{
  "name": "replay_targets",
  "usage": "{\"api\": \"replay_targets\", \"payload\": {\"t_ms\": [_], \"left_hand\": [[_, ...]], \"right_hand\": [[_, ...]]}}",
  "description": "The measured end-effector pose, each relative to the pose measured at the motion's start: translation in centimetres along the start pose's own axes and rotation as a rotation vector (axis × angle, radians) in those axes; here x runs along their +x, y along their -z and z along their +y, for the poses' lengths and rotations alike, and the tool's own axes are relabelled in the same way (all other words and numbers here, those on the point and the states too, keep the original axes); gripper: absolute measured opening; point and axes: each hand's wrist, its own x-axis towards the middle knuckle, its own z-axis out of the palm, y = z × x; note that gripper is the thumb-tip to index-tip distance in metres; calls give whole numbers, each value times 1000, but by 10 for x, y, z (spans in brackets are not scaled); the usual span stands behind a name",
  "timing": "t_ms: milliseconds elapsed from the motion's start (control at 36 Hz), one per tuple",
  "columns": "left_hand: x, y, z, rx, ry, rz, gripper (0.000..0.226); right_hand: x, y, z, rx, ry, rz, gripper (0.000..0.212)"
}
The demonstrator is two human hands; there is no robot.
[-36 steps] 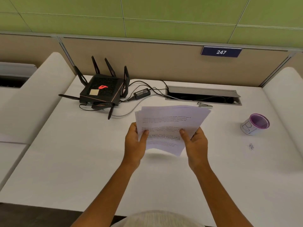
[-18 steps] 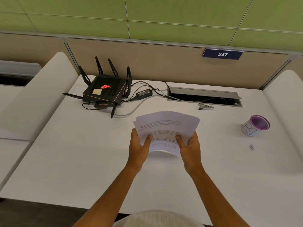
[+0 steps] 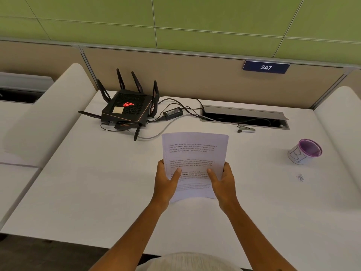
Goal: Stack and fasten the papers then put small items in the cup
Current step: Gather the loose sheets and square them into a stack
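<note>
Left hand and right hand grip the papers; a slackened grip could let the sheets fan apart before stapling.

You held the printed papers squared, upright; purple-rimmed cup stood far right, small items before it.

Single head view: looks forward and down, close over white desk, toward partition wall.

A dark blue plate on the partition reads "247" in white. Printed paragraphs on the held papers are too blurred to read.
</note>
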Motion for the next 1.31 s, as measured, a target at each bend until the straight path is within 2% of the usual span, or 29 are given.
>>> {"api": "replay_targets", "payload": {"t_ms": [250, 361, 444, 528, 639, 694, 889, 972, 1056, 1139, 1306], "left_hand": [[5, 5, 3, 41, 1, 8, 32], [8, 12, 5, -33, 20, 84, 24], [9, 21, 7, -148, 60, 142, 26], [8, 28, 9, -315, 99, 184, 35], [5, 29, 7, -495, 133, 196, 42], [2, 25, 5, -554, 157, 202, 43], [-14, 11, -1, -705, 228, 133, 52], [-15, 17, -5, -724, 262, 133, 50], [-4, 39, -10, -750, 306, 189, 38], [8, 69, -14, -680, 321, 155, 35], [23, 93, -1, -138, 279, -62, 36]], "right_hand": [[8, 2, -10, -97, 8, -37, 27], [13, 17, -17, -62, -19, -150, 27], [12, 35, -18, 40, -69, -281, 27], [8, 50, -15, 109, -131, -376, 35], [-1, 48, -8, 288, -197, -442, 62], [-7, 39, -5, 364, -213, -420, 74], [-21, 4, -4, 373, -238, -140, 32], [-15, 9, -4, 300, -248, -75, 24], [-5, 24, -3, 195, -241, -46, 21], [5, 43, -3, 78, -227, -56, 19], [18, 62, -9, -47, -162, -122, 18]]}}
